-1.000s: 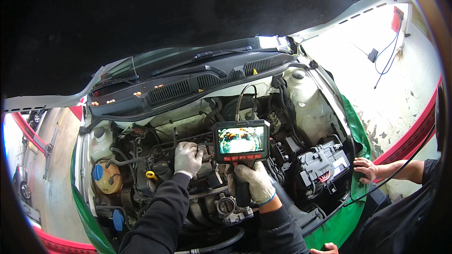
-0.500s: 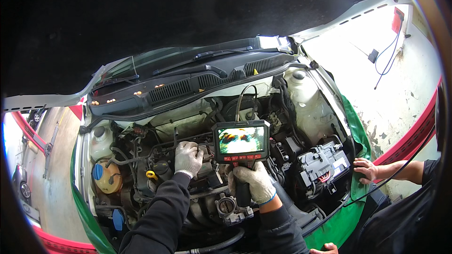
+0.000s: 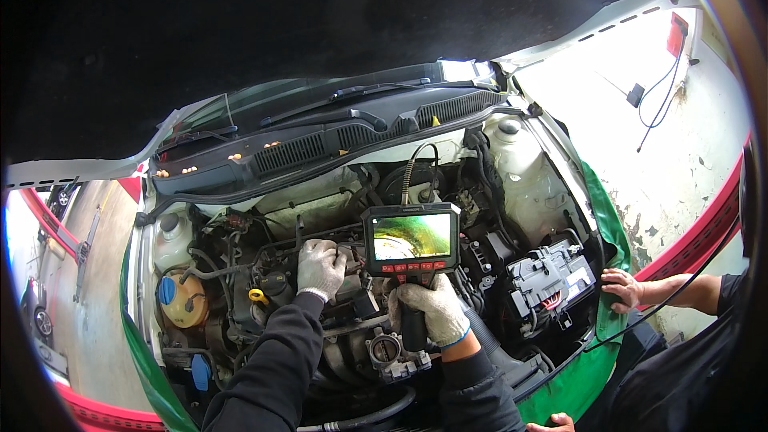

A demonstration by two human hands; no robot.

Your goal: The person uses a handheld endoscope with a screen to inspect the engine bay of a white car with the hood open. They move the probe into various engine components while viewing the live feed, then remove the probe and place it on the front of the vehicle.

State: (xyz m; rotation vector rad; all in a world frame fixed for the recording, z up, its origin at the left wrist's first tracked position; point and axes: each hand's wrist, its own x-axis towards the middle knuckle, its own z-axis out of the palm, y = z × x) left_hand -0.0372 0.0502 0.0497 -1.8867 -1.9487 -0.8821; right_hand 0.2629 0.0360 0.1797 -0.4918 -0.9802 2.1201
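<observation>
My right hand point(image 3: 436, 310), in a whitish knit glove, grips the black handle of a borescope point(image 3: 411, 266) and holds its unit upright over the engine. On the lit screen point(image 3: 412, 238) is a green and yellow picture with a bright curved band at its lower left. A ribbed cable point(image 3: 406, 176) arches up behind the unit. My left hand point(image 3: 322, 270), gloved too, rests on top of the engine point(image 3: 340, 352) with its fingers curled down. What those fingers hold is hidden. Beside it are a yellow dipstick loop point(image 3: 258, 297) and a black cap point(image 3: 274, 282).
An open black hood point(image 3: 320, 16) hangs overhead. A battery point(image 3: 552, 276) sits at the right, a coolant tank point(image 3: 183, 301) at the left. Another person's hand point(image 3: 622, 290) lies on the green fender cover point(image 3: 604, 216); a second hand point(image 3: 552, 423) shows at the lower edge. Small round orange-brown pieces point(image 3: 189, 170) lie under the windshield.
The screen picture has changed from a pale, glaring patch with dark spots to a green field with a bright curved band. Both my hands stay in place.
</observation>
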